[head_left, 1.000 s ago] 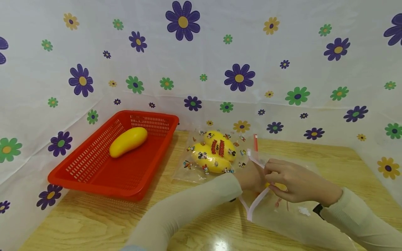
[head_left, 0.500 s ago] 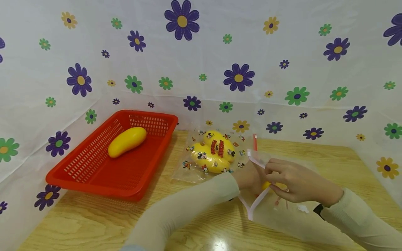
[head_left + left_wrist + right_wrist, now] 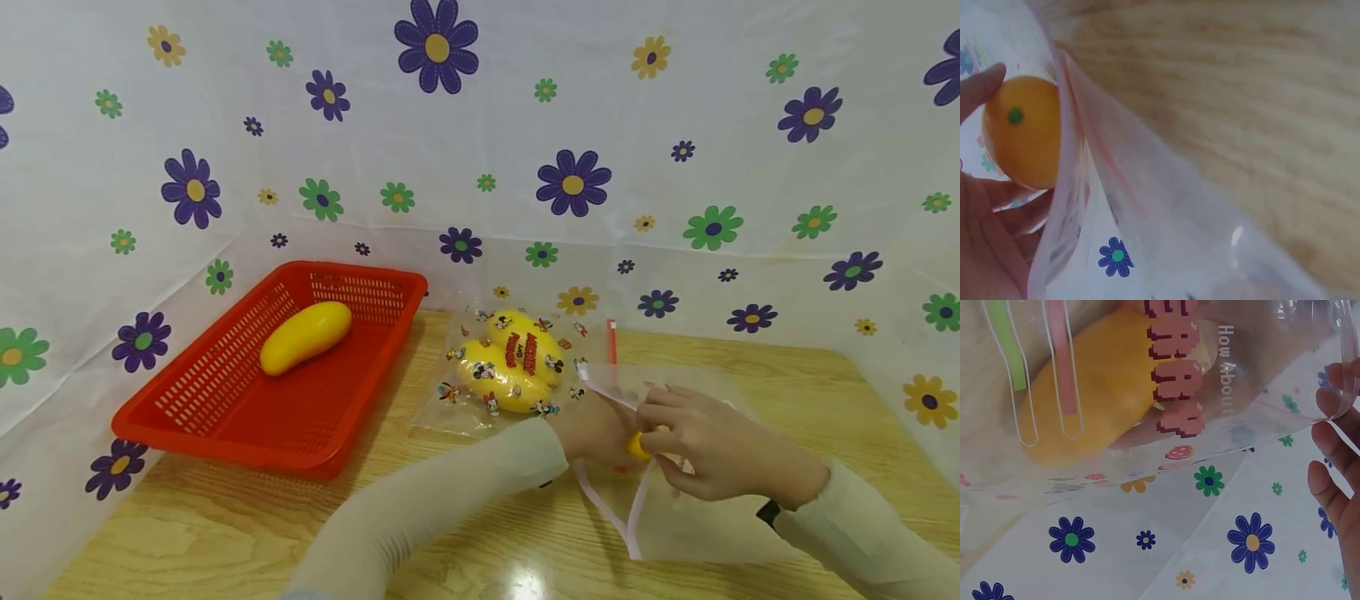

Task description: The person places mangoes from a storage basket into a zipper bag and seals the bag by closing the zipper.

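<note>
My left hand is inside the mouth of a clear zip bag with a pale pink closure. It holds a smooth yellow mango, with a green dot on its end; thumb and fingers lie on opposite sides. Through the printed plastic in the right wrist view, the mango looks long and rounded. Only a bit of it shows in the head view. My right hand pinches the bag's rim and keeps the mouth apart. Some left fingers are hidden behind the plastic.
Left on the wooden table stands a red basket with one yellow mango in it. A cartoon-printed zip bag containing two yellow mangoes lies behind my left hand. A flowered white sheet hangs behind.
The bag mouth's near corner has shifted right and toward me, so the opening looks wider. My right hand has moved slightly right and down.
</note>
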The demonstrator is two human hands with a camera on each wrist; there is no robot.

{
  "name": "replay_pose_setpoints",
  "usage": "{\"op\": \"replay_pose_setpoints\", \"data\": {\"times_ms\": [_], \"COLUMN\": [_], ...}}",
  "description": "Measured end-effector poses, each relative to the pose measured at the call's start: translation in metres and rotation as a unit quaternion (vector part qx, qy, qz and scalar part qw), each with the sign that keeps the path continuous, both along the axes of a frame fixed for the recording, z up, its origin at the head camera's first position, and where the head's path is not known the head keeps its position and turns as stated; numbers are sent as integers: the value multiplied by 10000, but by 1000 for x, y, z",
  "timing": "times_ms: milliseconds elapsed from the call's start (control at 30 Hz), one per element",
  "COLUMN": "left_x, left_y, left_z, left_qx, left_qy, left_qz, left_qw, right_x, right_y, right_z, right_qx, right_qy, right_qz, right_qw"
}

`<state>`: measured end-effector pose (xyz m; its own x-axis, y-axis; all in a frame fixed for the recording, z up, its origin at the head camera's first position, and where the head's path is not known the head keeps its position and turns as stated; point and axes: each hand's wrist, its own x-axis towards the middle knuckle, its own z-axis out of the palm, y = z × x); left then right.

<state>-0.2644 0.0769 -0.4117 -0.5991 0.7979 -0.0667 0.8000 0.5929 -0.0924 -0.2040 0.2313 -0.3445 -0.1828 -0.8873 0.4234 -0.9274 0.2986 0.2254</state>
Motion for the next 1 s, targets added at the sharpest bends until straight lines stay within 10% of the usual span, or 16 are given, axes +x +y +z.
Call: {"op": "replay_pose_setpoints", "data": {"times_ms": [233, 433, 800, 1000], "left_x": [8, 15, 9, 1], "left_y": [3, 5, 13, 23], "left_z": [-8, -8, -13, -13], "left_qx": [567, 572, 1027, 1171], "left_qy": [238, 1050, 1548, 1111], "left_qz": [408, 185, 19, 507], "left_qw": [9973, 9927, 9826, 9856], "right_x": [-1, -2, -4, -4], "right_y": [8, 10, 8, 8], "right_z": [-1, -3, -3, -5], "right_qx": [-139, -136, -172, -176], "right_qy": [102, 196, 31, 12], "right_qz": [-53, -180, -66, -38], "right_qw": [9998, 9996, 9998, 9998]}}
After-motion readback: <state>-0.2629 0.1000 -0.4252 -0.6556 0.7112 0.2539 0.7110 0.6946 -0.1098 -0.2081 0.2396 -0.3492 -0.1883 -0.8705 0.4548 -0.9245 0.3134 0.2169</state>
